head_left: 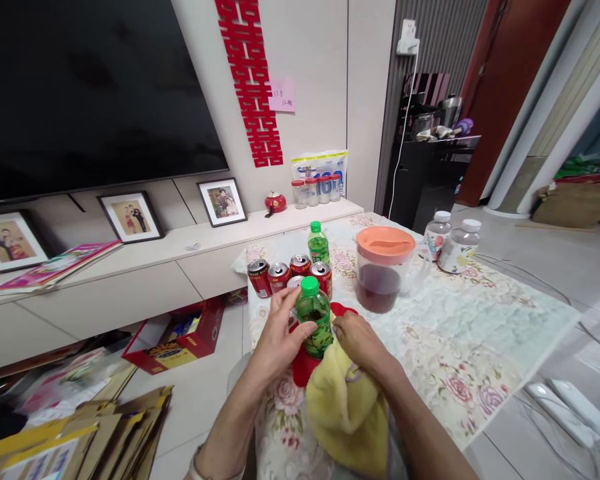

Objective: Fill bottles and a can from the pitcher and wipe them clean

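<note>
A green-capped bottle with a green label (316,327) stands upright at the near side of the table, and my left hand (283,330) is closed round its left side. My right hand (360,339) grips a yellow cloth (347,407), bunched close to the bottle's right side; the rest hangs down toward me. Beneath the bottle lies a red thing (303,373), mostly covered. Just behind are several drink cans (279,275), mostly red, and a second green-capped bottle (319,245).
Right of the cans stands a pitcher (379,283) with an orange lid and dark liquid. Two white-capped clear jars (459,248) sit farther right on the floral tablecloth (445,353). A low cabinet (190,250) with picture frames runs along the wall. An open red box (177,337) is on the floor.
</note>
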`<action>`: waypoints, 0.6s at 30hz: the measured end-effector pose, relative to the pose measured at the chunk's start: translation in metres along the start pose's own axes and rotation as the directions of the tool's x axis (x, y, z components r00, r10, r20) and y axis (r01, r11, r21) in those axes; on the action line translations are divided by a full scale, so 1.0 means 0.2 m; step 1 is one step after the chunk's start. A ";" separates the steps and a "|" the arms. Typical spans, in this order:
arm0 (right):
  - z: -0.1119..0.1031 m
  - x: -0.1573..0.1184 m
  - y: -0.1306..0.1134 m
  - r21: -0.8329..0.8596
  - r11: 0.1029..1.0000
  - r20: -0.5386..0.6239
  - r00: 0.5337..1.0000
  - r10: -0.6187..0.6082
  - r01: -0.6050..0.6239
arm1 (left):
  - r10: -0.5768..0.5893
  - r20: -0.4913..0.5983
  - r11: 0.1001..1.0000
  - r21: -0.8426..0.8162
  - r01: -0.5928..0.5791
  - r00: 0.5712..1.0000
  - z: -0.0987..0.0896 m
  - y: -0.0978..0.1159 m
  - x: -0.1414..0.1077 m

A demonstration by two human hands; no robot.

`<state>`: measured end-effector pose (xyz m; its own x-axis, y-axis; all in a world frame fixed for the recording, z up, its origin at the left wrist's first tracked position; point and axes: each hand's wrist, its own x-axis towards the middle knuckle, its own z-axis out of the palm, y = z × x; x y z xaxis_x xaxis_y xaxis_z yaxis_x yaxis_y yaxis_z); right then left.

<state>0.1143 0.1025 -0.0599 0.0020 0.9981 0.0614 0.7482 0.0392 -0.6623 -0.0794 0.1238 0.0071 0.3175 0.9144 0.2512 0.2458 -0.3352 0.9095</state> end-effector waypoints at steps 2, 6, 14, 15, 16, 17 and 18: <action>0.01 0.00 -0.01 0.041 0.999 -0.049 0.999 -0.005 0.007 | 0.053 -0.012 0.996 0.074 -0.052 0.999 -0.01 0.01 -0.01; -0.04 -0.03 -0.06 0.193 0.976 -0.220 0.974 -0.055 0.098 | 0.083 -0.048 0.987 0.139 -0.076 0.995 0.03 0.03 -0.04; -0.25 -0.07 -0.26 0.329 0.861 -0.471 0.858 -0.208 0.389 | 0.144 -0.099 0.973 0.195 -0.123 0.985 0.07 0.01 -0.04; -0.26 -0.06 -0.27 0.326 0.855 -0.472 0.853 -0.222 0.402 | 0.144 -0.091 0.974 0.189 -0.125 0.985 0.07 0.01 -0.04; -0.26 -0.05 -0.27 0.323 0.855 -0.465 0.855 -0.229 0.405 | 0.135 -0.088 0.976 0.184 -0.117 0.987 0.06 0.01 -0.03; -0.24 -0.04 -0.25 0.320 0.860 -0.451 0.862 -0.231 0.397 | 0.117 -0.088 0.979 0.176 -0.100 0.989 0.06 0.02 -0.04; -0.23 -0.03 -0.23 0.316 0.870 -0.430 0.874 -0.225 0.379 | 0.091 -0.088 0.984 0.162 -0.075 0.992 0.06 0.02 -0.04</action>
<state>0.1096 0.0918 0.0044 0.1183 0.8435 0.5239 0.4422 0.4277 -0.7884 -0.0688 0.1129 0.0046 0.2562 0.8968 0.3608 0.3663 -0.4355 0.8223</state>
